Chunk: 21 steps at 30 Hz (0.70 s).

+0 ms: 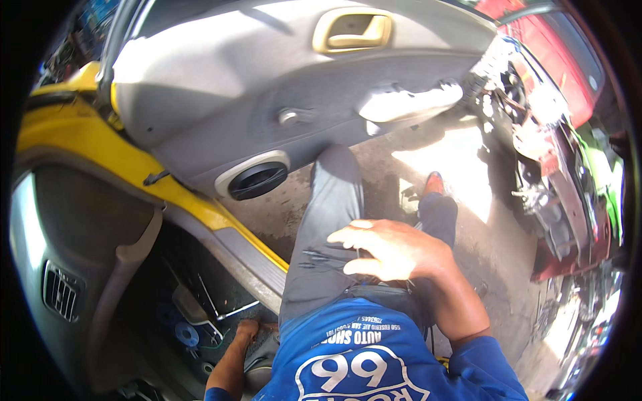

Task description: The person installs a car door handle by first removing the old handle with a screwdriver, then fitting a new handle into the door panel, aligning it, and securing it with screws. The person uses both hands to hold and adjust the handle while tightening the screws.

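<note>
We've got our R hand over the lap, palm side turned down and to the left, and our L hand low by the seat edge, down at the footwell side. Key relation: the thin dark strands lie on or just above the left trouser leg, immediately left of the R hand, level w/ the gap btwn its fingers and thumb. Their long axis runs approx. L–R, crosswise to the thigh and roughly in line w/ the R forearm's reach. R hand is clearly the nearer; L hand is well apart, lower and farther left.

Grip, R: fingers and thumb stand apart; we can't tell if the strands' near ends are pinched in there or just pass under. Grip, L: small and partly shaded, so we can't tell if it's clenched, loose or on smth.

Nearest the L hand: a bright metal bar in the footwell, just beyond it, slanting up to the right; no contact we can make out. Past the knees, the door panel stands open, w/ its round speaker low down, well apart from both hands.
</note>
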Available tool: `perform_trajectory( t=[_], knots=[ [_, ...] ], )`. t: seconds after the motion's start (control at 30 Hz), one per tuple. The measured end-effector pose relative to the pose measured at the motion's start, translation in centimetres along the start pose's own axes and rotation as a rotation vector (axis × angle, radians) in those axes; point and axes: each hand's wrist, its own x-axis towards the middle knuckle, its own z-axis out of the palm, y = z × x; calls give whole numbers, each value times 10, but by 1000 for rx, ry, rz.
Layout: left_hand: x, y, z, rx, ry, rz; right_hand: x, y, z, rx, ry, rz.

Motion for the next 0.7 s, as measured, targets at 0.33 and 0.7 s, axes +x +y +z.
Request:
perform_trajectory(
  t=[0.33, 0.7],
  knots=[
    [-23, -6, -31, 49, 327, 236, -52, -12, 41, 148, 66, -347],
    [-328, 230, -20, -549, 603, 1245, -63, 13, 73, 428, 462, -325]
  ],
)
